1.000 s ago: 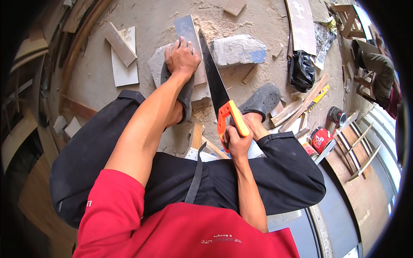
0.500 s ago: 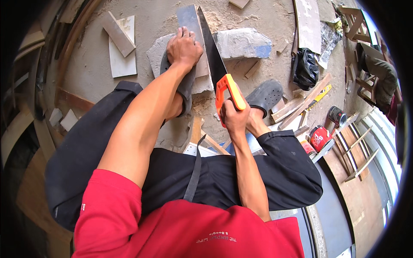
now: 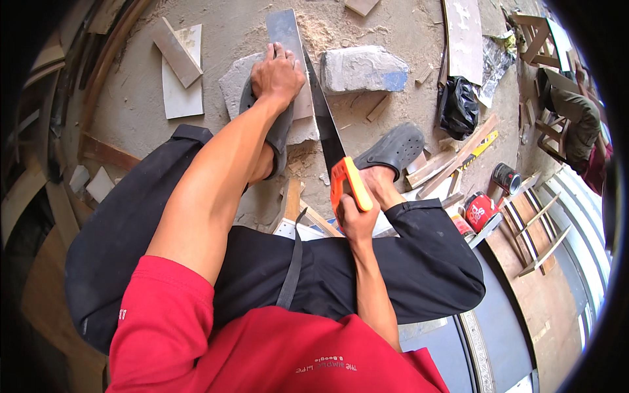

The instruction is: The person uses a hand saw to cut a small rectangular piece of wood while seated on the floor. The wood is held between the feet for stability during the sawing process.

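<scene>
From where I stand, with the wooden board (image 3: 282,29) at the clock's centre and the person (image 3: 275,347) at six, the board lies across a concrete block (image 3: 234,78). The handsaw (image 3: 326,121) runs just beside it, handle toward five. Sawdust (image 3: 320,33) spreads at one. A second concrete block (image 3: 360,69) sits at three, a plastic bag (image 3: 458,108) beyond it. At nine, a wood offcut (image 3: 175,52) overlies a panel (image 3: 183,101). Tins (image 3: 481,211) are at four.
</scene>
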Demonstrator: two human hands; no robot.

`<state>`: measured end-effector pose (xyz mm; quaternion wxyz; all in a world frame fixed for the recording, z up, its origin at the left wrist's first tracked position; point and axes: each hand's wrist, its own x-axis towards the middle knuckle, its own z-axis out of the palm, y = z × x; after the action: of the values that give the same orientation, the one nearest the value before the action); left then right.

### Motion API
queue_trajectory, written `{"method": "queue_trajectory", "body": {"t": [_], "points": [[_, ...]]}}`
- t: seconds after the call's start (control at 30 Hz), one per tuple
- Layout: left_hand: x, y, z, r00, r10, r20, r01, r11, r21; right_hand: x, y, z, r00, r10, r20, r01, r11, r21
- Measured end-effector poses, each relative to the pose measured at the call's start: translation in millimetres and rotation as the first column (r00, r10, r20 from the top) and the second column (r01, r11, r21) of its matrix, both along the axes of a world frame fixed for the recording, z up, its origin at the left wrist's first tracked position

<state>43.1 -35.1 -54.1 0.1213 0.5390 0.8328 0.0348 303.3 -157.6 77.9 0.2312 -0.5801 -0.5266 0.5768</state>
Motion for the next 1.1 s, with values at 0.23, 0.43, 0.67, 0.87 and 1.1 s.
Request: {"method": "queue_trajectory", "body": {"t": [0.23,0.43,0.67,0.87,1.1], "points": [[1.0,-0.2,0.4,0.999,0.02,0.033,-0.021,0.999,0.03,-21.6,27.4,-8.4,0.983,-0.162,-0.091,0.159,0.987,-0.034],[7.1,4.8,19.5,0.987,0.109,0.119,-0.113,0.993,0.03,-33.7,29.4,-13.1,0.962,-0.252,-0.104,0.229,0.954,-0.194],[2.9,1.0,2.6,0.998,0.051,0.037,-0.052,0.999,0.011,-33.0,16.0,-4.4,0.978,-0.187,-0.093,0.174,0.976,-0.131],[0.8,-0.5,7.0,1.0,0.014,0.024,-0.014,1.0,-0.015,-31.8,38.9,-29.4,0.989,-0.105,-0.1,0.096,0.991,-0.095],[1.9,4.2,5.9,0.994,-0.032,-0.109,0.031,0.999,-0.012,-35.9,45.3,-30.9,0.977,-0.187,-0.101,0.163,0.964,-0.208]]}}
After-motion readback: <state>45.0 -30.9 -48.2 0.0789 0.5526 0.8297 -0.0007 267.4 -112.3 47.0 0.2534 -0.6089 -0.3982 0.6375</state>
